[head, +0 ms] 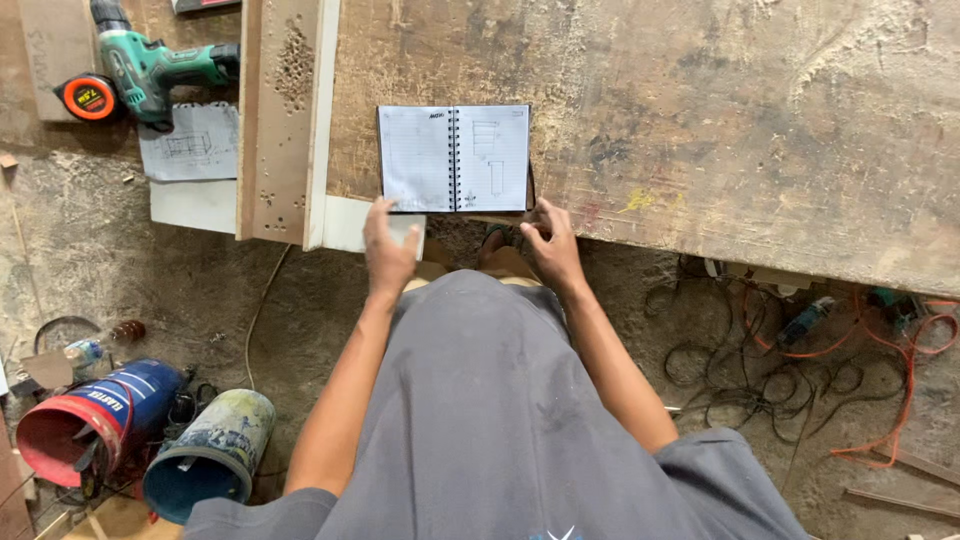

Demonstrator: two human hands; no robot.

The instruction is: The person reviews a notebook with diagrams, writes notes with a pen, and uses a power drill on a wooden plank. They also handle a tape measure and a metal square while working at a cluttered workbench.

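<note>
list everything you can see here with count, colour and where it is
notebook: 1, white pages, spiral spine, lying open at the near edge of the workbench
workbench: 1, worn brown, across the top
plank: 1, pale wood with drill holes, left of the notebook
drill: 1, green and black, top left
tape measure: 1, orange and black, beside the drill
sketch sheet: 1, white, under the drill
buckets: 2, one red and blue, one pale with blue inside, tipped on the floor lower left
cables: a tangle, black and orange, floor at right
left hand: open, below the notebook's left corner
right hand: open, by the notebook's right corner
</note>
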